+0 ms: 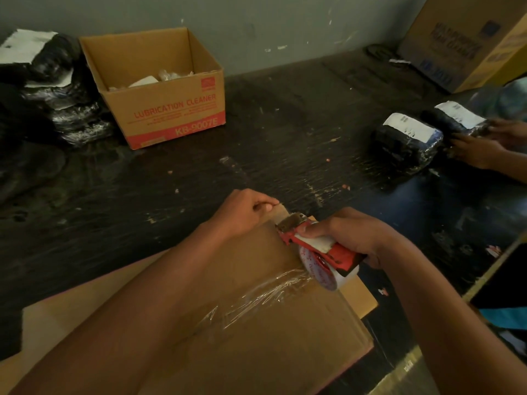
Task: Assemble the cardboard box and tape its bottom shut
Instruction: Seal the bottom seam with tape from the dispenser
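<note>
Partly hidden: the cardboard box (256,332) at the near edge of the desk (142,195), its near part covered by both forearms and cut off by the lower frame edge; only its upturned face shows. Half of the tape roll (323,276) sits behind the tape dispenser (313,243), whose blade end is blurred. Print on the large carton (462,44) at far right is unreadable. At the right edge a second person's hands (479,151), cut off at the wrists, rest on black wrapped parcels (399,146).

Pose, left hand (245,212): reaches across the box, fingers curled, thumb and forefinger pinching the box's far edge; whether cardboard alone or a tape end lies between them cannot be told.
Pose, right hand (350,235): fingers wrapped round the red dispenser handle, forefinger laid along its top, dispenser head touching the box just beside the left hand.

Box: plain brown, flaps closed flat, a wrinkled strip of clear tape (256,297) running across the face toward the roll.

Also on the desk: open carton (171,109) marked LUBRICATION CLEANER, far left, pale scraps inside; black wrapped bundles (62,109) beside it
</note>
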The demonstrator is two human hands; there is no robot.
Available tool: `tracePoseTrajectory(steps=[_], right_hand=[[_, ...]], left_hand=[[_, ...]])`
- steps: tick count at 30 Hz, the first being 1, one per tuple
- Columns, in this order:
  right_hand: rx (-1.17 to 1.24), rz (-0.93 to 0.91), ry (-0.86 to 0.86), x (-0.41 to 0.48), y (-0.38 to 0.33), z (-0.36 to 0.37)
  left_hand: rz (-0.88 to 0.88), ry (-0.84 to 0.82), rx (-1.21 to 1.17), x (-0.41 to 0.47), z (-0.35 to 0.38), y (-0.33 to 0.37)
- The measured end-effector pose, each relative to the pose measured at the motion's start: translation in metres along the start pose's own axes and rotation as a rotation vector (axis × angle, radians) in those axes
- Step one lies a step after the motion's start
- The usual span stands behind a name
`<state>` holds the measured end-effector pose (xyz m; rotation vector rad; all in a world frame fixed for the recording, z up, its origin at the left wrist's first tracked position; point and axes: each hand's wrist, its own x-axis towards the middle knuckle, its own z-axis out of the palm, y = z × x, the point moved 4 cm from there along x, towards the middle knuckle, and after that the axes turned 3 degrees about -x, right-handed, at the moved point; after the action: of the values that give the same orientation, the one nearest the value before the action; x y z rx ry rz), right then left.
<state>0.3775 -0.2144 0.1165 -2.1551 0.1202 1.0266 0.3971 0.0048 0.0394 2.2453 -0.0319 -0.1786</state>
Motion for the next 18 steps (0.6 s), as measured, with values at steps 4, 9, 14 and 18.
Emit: tracePoseTrajectory(steps=[4, 9, 14, 18], right_hand=[[-0.008, -0.005, 0.013, -0.005, -0.005, 0.0], [-0.009, 0.005, 0.029, -0.009, -0.007, 0.002], [-0.021, 0.016, 0.036, -0.014, -0.009, 0.002], [-0.025, 0.004, 0.065, -0.014, -0.008, 0.003]], left_hand=[[0.058, 0.059, 0.085, -0.017, 0.005, 0.0], [0.063, -0.015, 0.21, -0.036, 0.015, -0.002], [0.047, -0.075, 0.323, -0.042, 0.021, -0.004], [0.055, -0.047, 0.361, -0.042, 0.02, -0.003]])
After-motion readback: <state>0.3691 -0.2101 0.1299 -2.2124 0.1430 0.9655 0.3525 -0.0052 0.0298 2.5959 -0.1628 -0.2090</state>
